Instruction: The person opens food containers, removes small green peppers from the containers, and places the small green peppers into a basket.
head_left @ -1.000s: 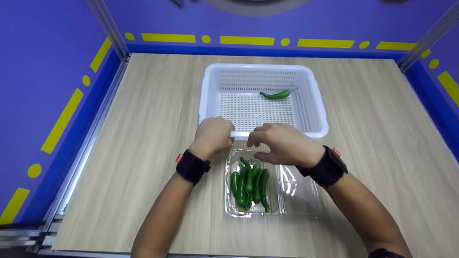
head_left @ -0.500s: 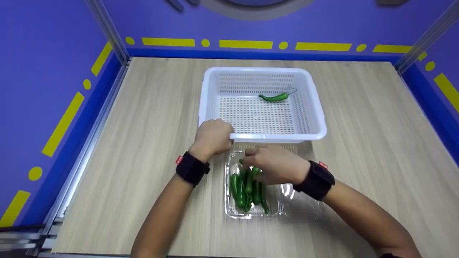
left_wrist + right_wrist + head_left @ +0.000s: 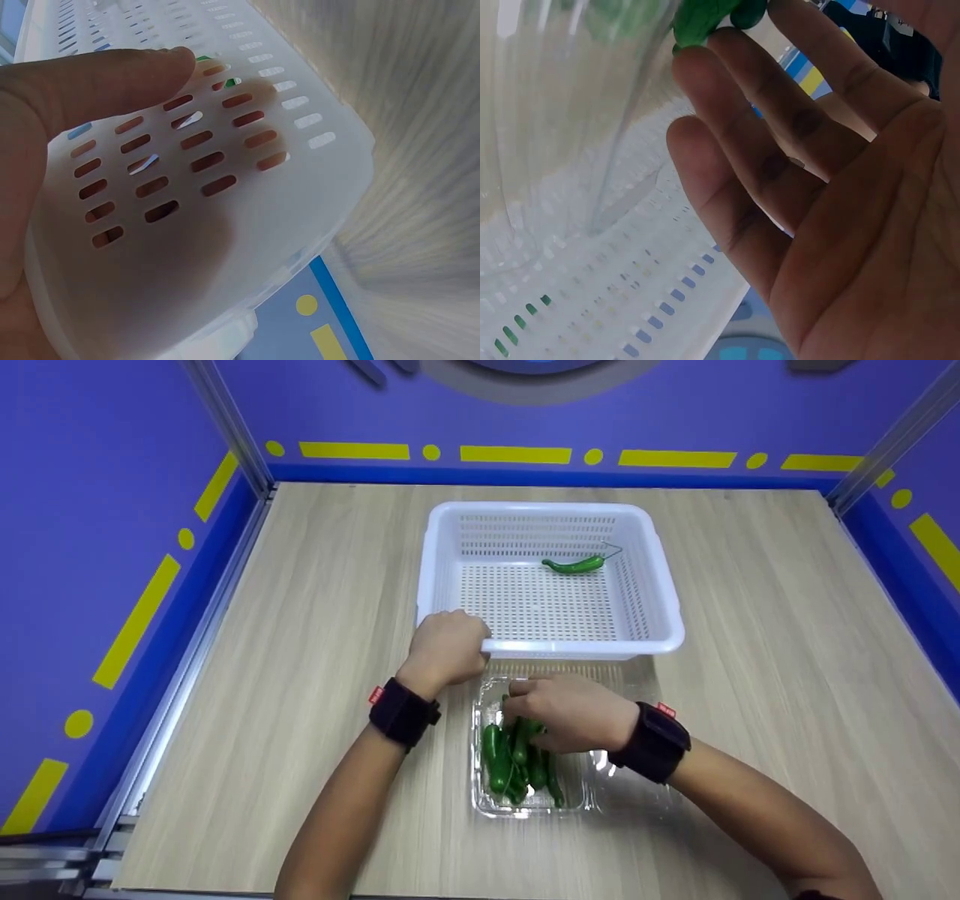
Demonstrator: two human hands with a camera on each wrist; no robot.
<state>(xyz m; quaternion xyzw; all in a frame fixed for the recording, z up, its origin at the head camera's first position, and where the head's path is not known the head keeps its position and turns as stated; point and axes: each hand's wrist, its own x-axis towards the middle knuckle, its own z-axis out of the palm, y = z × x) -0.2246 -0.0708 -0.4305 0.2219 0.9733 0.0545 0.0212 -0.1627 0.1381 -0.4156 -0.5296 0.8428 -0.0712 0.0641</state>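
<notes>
My left hand [image 3: 448, 649] grips the near-left rim of a white plastic basket [image 3: 585, 647]. In the left wrist view the thumb [image 3: 127, 82] lies along the slotted wall [image 3: 315, 202], with the fingers showing faintly through it. One green chili pepper [image 3: 574, 565] lies in the basket's far right part. My right hand [image 3: 577, 712] reaches down into a clear plastic clamshell box [image 3: 571, 799] and pinches a green chili pepper [image 3: 701, 16] at the fingertips, as the right wrist view shows. Several more green chili peppers [image 3: 497, 761] lie piled in the box, partly hidden by the hand.
The clamshell's clear lid [image 3: 637, 795] lies folded out to the right, under the right wrist. The box stands just in front of the basket on a wooden table [image 3: 300, 622]. Purple-blue panels [image 3: 517, 412] wall in the back and sides.
My right hand has come down from above the basket's near rim into the clamshell box, and the chili peppers there have shifted. The left hand keeps its grip on the basket.
</notes>
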